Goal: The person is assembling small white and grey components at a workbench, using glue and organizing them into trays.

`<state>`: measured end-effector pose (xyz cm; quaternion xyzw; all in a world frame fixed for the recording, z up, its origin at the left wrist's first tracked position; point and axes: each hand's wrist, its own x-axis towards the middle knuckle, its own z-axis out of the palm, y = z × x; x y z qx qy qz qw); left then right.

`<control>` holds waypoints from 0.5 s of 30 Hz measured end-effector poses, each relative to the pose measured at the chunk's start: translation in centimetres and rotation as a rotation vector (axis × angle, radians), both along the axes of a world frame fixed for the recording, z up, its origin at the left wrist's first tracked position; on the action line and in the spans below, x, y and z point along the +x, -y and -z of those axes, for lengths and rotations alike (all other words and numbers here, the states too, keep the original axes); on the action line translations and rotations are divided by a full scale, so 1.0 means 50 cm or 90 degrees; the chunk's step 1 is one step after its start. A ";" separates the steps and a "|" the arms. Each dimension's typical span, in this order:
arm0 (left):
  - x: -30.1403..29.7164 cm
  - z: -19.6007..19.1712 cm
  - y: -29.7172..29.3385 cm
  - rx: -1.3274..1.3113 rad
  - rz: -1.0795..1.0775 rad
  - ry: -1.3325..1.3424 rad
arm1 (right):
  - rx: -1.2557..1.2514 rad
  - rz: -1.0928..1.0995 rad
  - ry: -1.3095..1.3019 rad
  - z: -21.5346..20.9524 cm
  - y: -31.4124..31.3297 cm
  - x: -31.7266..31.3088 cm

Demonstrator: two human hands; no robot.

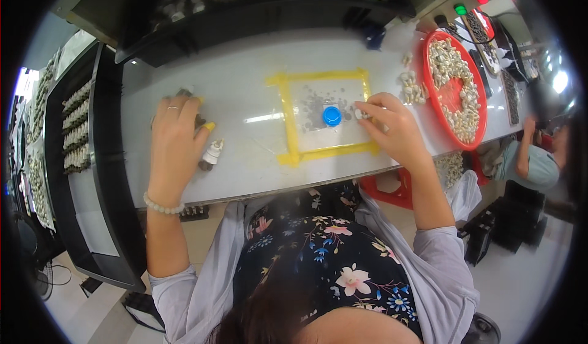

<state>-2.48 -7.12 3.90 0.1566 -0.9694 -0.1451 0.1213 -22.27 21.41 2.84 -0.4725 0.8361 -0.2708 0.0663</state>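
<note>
A small white piece [360, 114] is pinched between the fingertips of the right grip [395, 123], just to the right of the round, bright blue cap [332, 116] and apart from it; the grip hides part of its form. Well to the left of the cap and slightly nearer the person, a white-and-dark piece [212, 152] slants on the table, its banded white end pointing away from the person and its dark grey end toward them. Farther left of the cap, a blurred dark-and-pale piece [185, 91] shows beyond the left grip [174, 120], partly covered by its fingers.
</note>
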 end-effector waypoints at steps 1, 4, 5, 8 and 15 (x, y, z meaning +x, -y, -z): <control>0.007 0.005 0.000 -0.034 -0.012 -0.022 | -0.003 -0.005 0.003 0.000 0.005 0.002; 0.014 0.025 0.006 -0.068 -0.015 -0.043 | -0.005 -0.025 -0.065 -0.007 0.002 0.002; 0.017 0.030 0.009 -0.076 -0.016 -0.035 | -0.007 -0.034 -0.046 -0.007 0.005 0.000; 0.018 0.015 0.008 -0.077 -0.012 -0.081 | -0.043 -0.041 0.027 -0.006 0.022 0.006; 0.017 0.003 -0.070 0.568 -0.005 -0.345 | -0.033 -0.137 -0.019 -0.003 0.071 0.011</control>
